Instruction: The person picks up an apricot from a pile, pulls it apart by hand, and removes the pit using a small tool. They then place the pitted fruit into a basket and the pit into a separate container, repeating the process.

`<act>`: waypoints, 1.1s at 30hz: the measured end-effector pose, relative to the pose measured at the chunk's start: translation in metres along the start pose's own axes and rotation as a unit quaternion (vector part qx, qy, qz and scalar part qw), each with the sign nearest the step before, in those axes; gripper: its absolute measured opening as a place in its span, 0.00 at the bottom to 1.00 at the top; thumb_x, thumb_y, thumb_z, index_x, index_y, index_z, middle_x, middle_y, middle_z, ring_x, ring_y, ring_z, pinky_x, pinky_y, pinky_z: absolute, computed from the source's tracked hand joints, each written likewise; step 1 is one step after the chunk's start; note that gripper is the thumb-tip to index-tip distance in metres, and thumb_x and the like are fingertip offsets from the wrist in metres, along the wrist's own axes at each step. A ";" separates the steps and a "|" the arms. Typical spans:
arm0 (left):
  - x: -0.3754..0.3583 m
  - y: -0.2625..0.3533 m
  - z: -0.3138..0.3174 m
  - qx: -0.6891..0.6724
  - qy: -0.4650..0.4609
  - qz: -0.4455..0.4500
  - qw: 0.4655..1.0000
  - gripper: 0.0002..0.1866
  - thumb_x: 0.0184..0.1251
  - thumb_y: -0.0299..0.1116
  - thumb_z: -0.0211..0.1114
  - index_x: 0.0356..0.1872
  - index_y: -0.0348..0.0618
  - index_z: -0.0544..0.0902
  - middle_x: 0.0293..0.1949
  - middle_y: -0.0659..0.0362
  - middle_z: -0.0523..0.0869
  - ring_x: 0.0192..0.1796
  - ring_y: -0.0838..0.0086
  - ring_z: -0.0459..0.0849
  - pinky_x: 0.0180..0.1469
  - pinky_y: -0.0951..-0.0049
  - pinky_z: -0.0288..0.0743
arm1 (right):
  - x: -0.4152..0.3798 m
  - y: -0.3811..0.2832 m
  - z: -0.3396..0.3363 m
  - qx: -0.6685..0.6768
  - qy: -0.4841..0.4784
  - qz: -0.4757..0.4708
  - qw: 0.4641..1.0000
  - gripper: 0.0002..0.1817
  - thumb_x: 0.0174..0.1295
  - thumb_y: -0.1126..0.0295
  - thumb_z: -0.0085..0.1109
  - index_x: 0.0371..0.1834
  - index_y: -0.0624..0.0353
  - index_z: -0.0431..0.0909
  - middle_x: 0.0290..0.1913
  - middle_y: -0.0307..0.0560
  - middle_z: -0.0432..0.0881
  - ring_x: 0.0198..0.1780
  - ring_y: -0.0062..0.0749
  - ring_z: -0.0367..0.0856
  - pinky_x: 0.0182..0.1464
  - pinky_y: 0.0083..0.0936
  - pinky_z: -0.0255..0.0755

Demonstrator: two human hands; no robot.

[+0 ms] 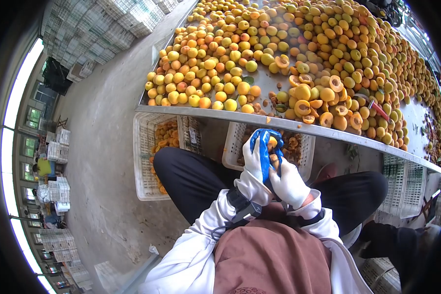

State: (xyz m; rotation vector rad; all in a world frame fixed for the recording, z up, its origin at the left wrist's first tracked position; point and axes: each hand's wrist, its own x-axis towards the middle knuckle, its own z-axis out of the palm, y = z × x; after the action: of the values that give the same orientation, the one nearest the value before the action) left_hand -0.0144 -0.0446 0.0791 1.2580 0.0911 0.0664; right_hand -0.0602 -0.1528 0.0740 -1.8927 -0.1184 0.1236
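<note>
Both my hands wear white gloves with blue coating and meet just below the metal table's edge (220, 115). My left hand (259, 159) is curled round an apricot (272, 143), which looks cut open. My right hand (288, 181) is pressed against it, fingers closed near a brown pit-like piece (275, 159); whether it grips that piece is unclear. Beneath my hands a white crate (306, 161) holds small brown pieces. To its left, another white crate (143, 161) contains orange apricot halves (165, 134). Whole apricots (196, 68) and some halves (336, 83) cover much of the table.
A red-handled tool (379, 110) lies among the apricots at right. White crates (402, 186) stand under the table's right end, and many more are stacked (108, 29) at upper left. A dark-clothed leg (392, 245) of another person is at lower right.
</note>
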 end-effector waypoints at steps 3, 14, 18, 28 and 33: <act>0.011 0.006 -0.007 -0.046 -0.075 -0.072 0.994 0.20 0.81 0.43 0.54 0.37 0.36 0.84 0.31 0.57 0.84 0.35 0.75 0.83 0.41 0.75 0.80 | 0.001 0.007 -0.015 0.142 -0.107 0.081 0.981 0.15 0.74 0.65 0.55 0.52 0.66 0.80 0.35 0.48 0.86 0.34 0.34 0.84 0.39 0.33 0.77; 0.005 -0.009 -0.014 0.049 -0.101 -0.006 0.994 0.15 0.81 0.38 0.58 0.38 0.35 0.83 0.33 0.58 0.87 0.34 0.78 0.84 0.40 0.77 0.81 | -0.002 0.022 -0.037 0.213 -0.232 0.122 0.941 0.16 0.75 0.62 0.56 0.52 0.65 0.81 0.38 0.38 0.83 0.39 0.18 0.75 0.44 0.23 0.73; 0.007 0.016 -0.001 -0.134 -0.156 -0.127 0.970 0.21 0.82 0.46 0.56 0.41 0.34 0.84 0.35 0.55 0.88 0.34 0.70 0.87 0.40 0.71 0.83 | -0.014 0.015 -0.027 0.268 -0.127 0.146 0.944 0.13 0.75 0.63 0.56 0.50 0.63 0.81 0.35 0.36 0.82 0.36 0.17 0.75 0.40 0.21 0.72; 0.000 0.006 0.011 -0.027 -0.071 -0.089 0.993 0.25 0.83 0.47 0.56 0.30 0.34 0.82 0.24 0.55 0.83 0.24 0.73 0.82 0.28 0.74 0.75 | -0.015 0.029 -0.024 0.165 -0.151 0.081 0.971 0.14 0.73 0.65 0.58 0.52 0.65 0.81 0.36 0.39 0.83 0.38 0.22 0.78 0.44 0.27 0.75; -0.002 0.018 0.023 -0.041 -0.096 -0.132 0.986 0.25 0.82 0.46 0.54 0.27 0.35 0.79 0.22 0.51 0.82 0.22 0.65 0.81 0.28 0.68 0.76 | -0.022 0.034 -0.030 0.482 -0.213 0.163 0.834 0.31 0.71 0.64 0.61 0.75 0.59 0.67 0.58 0.40 0.78 0.52 0.22 0.76 0.53 0.21 0.71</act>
State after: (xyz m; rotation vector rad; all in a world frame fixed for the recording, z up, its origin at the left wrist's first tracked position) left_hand -0.0136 -0.0607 0.1028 1.1540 0.0857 -0.2776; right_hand -0.0769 -0.1952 0.0516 -0.8262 -0.0170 0.7058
